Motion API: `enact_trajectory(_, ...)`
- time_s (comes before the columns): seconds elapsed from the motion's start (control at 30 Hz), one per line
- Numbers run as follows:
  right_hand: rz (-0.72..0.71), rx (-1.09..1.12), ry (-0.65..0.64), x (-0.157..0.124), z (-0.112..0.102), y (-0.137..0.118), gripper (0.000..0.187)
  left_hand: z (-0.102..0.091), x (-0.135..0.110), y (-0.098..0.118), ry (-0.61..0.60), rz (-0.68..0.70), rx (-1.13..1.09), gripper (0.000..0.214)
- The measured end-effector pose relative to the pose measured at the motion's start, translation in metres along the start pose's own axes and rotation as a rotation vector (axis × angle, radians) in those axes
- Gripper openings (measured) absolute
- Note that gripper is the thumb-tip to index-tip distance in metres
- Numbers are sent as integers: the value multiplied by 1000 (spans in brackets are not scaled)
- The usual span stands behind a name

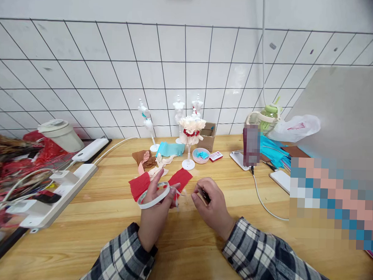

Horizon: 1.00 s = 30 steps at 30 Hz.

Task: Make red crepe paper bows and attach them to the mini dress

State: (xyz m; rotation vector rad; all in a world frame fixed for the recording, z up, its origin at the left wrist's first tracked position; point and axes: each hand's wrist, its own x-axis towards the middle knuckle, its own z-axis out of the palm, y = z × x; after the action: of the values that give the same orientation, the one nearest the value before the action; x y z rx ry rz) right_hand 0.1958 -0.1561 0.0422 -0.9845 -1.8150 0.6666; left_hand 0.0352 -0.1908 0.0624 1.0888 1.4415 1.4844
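Observation:
My left hand (155, 208) is closed around a white roll of tape (153, 195), held just above the wooden table (110, 227). My right hand (210, 206) is curled shut close beside it, pinching something small and dark that I cannot make out. Between the two hands a thin strip of tape seems to stretch. Two red fabric pieces (139, 185) lie on the table right behind my hands. Both my sleeves are black-and-white plaid.
Small white mannequin stands, one with a cream and red dress (191, 132), stand behind, with fabric scraps, a pink bowl (200, 155) and a cardboard box (208, 136). A white power strip (59, 192) with cables lies left. A phone (251, 144) on its cable stands right.

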Motion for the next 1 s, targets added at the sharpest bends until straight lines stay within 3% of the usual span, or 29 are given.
enact_trajectory(0.07,-2,73,-83,1,1,0,14,4,-4,-1,-68,-29,25,78)
enact_trajectory(0.17,124,186,-195,1,5,3,17,7,-8,-3,-130,-35,67,74)
enact_trajectory(0.3,280,323,-252,2,9,5,14,6,-8,-4,-129,-48,73,72)
enact_trajectory(0.47,353,398,-312,3,11,6,17,4,-4,-7,-143,-52,68,73)
enact_trajectory(0.63,401,439,-347,3,12,11,22,4,0,-8,-128,24,106,68)
enact_trajectory(0.83,263,337,-232,3,12,13,14,6,0,-9,-130,7,31,67)
enact_trajectory(1.0,340,434,-267,0,12,12,16,5,-1,-6,-131,-52,36,68)
